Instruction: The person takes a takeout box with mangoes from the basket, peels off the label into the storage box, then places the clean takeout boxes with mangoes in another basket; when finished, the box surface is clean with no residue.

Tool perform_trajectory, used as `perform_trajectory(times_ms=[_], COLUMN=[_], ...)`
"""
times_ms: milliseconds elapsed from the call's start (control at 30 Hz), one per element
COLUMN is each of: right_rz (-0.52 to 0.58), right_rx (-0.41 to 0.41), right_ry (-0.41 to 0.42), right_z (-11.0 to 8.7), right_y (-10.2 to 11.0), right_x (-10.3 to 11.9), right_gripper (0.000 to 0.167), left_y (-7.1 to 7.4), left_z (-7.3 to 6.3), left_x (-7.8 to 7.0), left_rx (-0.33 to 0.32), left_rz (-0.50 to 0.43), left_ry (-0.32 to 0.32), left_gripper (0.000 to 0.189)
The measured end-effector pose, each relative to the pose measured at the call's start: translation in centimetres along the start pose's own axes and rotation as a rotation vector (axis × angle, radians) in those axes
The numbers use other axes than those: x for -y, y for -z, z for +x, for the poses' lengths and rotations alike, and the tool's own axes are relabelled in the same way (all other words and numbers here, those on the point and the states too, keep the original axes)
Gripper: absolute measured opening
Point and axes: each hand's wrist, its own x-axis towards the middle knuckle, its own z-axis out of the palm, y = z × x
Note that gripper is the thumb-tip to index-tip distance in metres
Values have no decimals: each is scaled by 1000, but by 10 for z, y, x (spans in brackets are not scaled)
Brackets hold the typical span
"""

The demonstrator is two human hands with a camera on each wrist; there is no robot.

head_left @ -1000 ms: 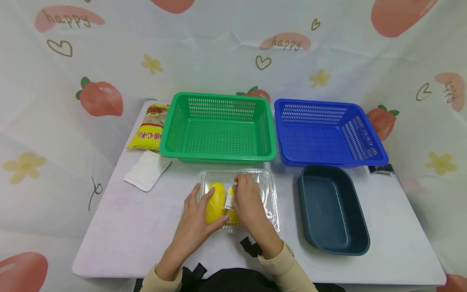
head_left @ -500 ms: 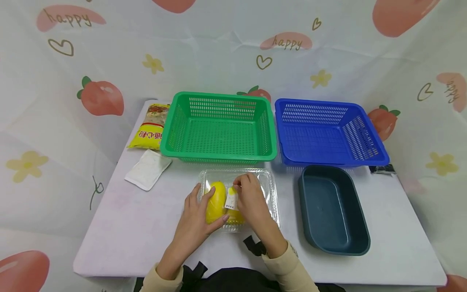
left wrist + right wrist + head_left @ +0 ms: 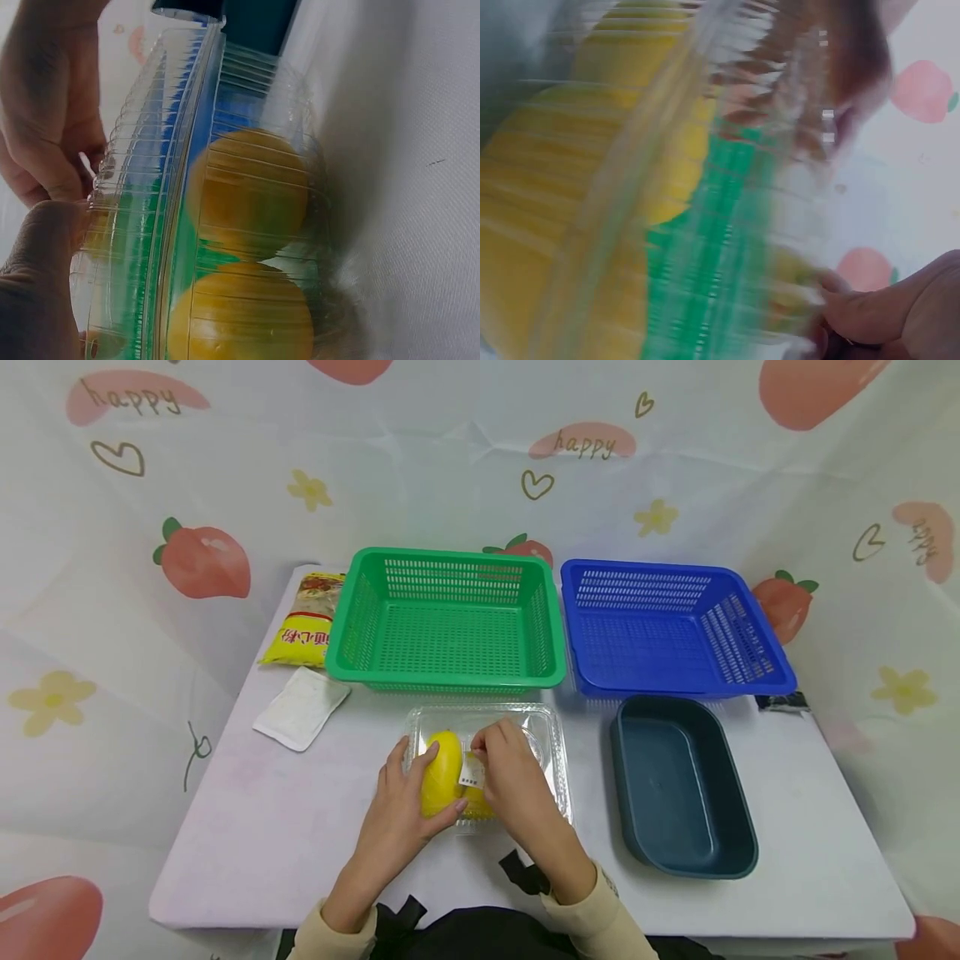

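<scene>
A clear plastic clamshell box (image 3: 557,760) with a ribbed rim lies shut on the table, right in front of the person. Inside are two smooth yellow fruits that look like mangoes, one mango (image 3: 444,772) at the left and another mango (image 3: 477,807) beside it, partly covered. My left hand (image 3: 401,802) rests spread over the lid's left part, its thumb low along the front (image 3: 45,240). The right hand (image 3: 513,777) pinches the upper right edge of a white printed label (image 3: 471,772) on the lid. In the right wrist view the box is blurred.
Behind the box stand a green basket (image 3: 450,681) and a blue basket (image 3: 682,685). A dark teal tub (image 3: 686,793) is at the right. At the left lie a yellow food bag (image 3: 303,627) and a white packet (image 3: 302,710). A black packet (image 3: 783,702) shows behind the tub.
The right hand's fingers have shifted a little at the label, and more of its white face shows than one second ago. My left hand and the box stay in place.
</scene>
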Motion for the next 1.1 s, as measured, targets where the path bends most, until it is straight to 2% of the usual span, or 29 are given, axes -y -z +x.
perform_trajectory(times_ms=[200,300,500,633,767,933,1033,1100], right_rz=[-7,6,105,201,269,210,146,117], right_rx=[-12,-8,7,-11,-54,-91,-58,0], right_ry=[65,71,64,85,52,-26,-96,-143], right_z=[-6,-9,-17,-22,-27,-31,-29,-28], right_y=[10,17,33,45,66,101,121,133], right_x=[9,14,19,12,-12,-60,-91,-111], right_gripper=[7,10,13,14,17,17,11,10], left_y=[0,0,0,-1,-1,-1,-2,-2], left_z=[1,2,4,4,3,2,1,1], left_x=[2,2,2,3,2,3,3,3], left_rx=[5,10,9,-2,16,35,37,39], left_rz=[-23,-37,-32,-30,-54,-61,-63,-65], left_ry=[19,24,6,-1,21,48,52,50], left_gripper=[80,81,83,86,91,92,91,91])
